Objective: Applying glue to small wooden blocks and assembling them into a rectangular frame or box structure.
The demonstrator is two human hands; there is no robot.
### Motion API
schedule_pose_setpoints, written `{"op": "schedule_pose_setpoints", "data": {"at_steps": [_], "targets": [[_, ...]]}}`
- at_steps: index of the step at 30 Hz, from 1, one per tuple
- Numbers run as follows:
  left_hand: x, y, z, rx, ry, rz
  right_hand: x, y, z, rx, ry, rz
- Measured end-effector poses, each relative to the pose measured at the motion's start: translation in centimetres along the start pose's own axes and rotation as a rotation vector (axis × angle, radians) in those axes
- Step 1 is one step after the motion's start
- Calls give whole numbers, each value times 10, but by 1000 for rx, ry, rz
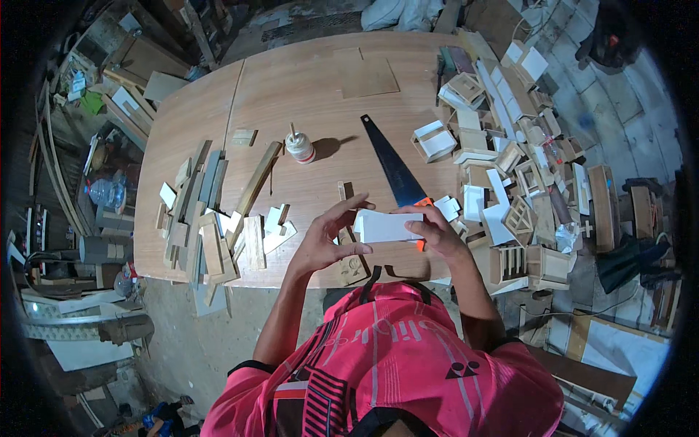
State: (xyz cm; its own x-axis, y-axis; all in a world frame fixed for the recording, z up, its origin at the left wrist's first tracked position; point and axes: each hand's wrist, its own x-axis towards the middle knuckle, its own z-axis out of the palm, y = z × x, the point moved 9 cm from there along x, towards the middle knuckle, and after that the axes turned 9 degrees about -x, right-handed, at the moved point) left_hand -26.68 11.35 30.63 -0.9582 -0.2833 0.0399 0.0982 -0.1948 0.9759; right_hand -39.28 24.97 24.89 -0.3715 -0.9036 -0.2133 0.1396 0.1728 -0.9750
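Note:
A small white rectangular piece, like a stack of panels or a small box, is held over the table's near edge. My right hand grips its right end, thumb on top. My left hand curves around the left end with thumb and fingers apart, close to the piece; whether it touches cannot be made out. Just beyond my right hand lies a handsaw with a dark blade and an orange handle, partly hidden by the hand. Small wood blocks lie beneath my left hand.
Wood strips and offcuts are heaped on the left of the table. A white jar with a stick in it stands mid-table. Many small wooden and white box-like assemblies crowd the right side. A thin brown sheet lies at the far edge.

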Motion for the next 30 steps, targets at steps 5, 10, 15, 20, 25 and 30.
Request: {"op": "schedule_pose_setpoints", "data": {"at_steps": [5,10,15,20,25,30], "targets": [[10,27,16,26,48,115,-21,-71,-14,-12,205,-139],[17,33,19,-35,88,152,-35,-93,-15,45,372,-229],[18,25,12,-34,73,94,-39,-102,-5,108,270,-317],[14,41,15,47,73,137,-39,-104,-3,-21,246,-263],[10,45,14,31,96,141,-40,-108,-3,-63,242,-283],[6,53,16,89,96,160,-44,-114,1,-19,183,-322]]}}
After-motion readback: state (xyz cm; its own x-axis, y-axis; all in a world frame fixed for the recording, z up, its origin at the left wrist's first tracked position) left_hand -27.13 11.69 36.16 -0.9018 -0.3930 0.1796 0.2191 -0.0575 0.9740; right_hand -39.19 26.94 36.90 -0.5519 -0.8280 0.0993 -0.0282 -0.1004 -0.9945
